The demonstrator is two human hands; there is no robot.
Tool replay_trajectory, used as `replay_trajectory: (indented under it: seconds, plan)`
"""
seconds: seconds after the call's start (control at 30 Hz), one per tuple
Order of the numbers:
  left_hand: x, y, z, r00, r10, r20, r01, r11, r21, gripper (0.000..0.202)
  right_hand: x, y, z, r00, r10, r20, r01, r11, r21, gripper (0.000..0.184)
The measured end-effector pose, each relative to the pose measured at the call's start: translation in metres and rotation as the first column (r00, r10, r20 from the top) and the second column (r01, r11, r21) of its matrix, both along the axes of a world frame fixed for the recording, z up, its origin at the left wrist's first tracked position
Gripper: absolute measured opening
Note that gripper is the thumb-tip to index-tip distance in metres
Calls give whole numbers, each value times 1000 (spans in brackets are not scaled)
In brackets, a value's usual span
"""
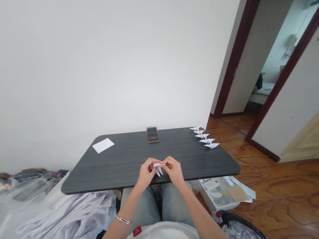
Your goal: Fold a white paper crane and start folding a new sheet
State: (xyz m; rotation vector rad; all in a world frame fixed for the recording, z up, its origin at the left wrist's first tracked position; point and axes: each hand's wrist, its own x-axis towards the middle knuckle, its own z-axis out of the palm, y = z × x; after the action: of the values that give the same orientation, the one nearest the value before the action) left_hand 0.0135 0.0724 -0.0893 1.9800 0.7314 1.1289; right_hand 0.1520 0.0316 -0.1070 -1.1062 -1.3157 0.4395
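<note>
Between my two hands, over the near edge of the dark table (117,159), is a partly folded white paper (158,170) with two narrow points hanging down. My left hand (148,172) pinches its left side, fingers closed. On the other side, my right hand (172,168) grips the top right of the same paper between thumb and fingers. A row of several folded paper cranes (204,135) stands along the table's right side. At the far left lies a flat white sheet of paper (103,145).
A phone on a stand (152,134) is at the table's back edge, against the white wall (125,60). White cloth (69,220) is heaped at the left. Below right are an open box (219,191) and a black bin (245,231) full of paper scraps. A doorway (245,48) opens at right.
</note>
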Motion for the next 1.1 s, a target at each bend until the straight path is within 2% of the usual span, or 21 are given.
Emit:
replay_trajectory:
  seconds: [0.27, 0.43, 0.8, 1.1]
  plan:
    - [-1, 4, -5, 993, -65, 100, 75, 992, -101, 20, 6, -3, 1, 996, 83, -37, -83, 996, -10, 10]
    - [-1, 5, -9, 993, -48, 106, 61, 991, -123, 21, 7, -6, 2, 994, 114, -3, -114, 993, -45, 13]
    - [-1, 6, -6, 995, 26, 101, -21, 998, -54, 17, 9, -4, 1, 994, 73, -76, -77, 996, -53, 15]
    - [-1, 8, -8, 996, 65, 69, -60, 996, -68, 16, 8, -5, 3, 993, 98, -68, -101, 993, -53, 17]
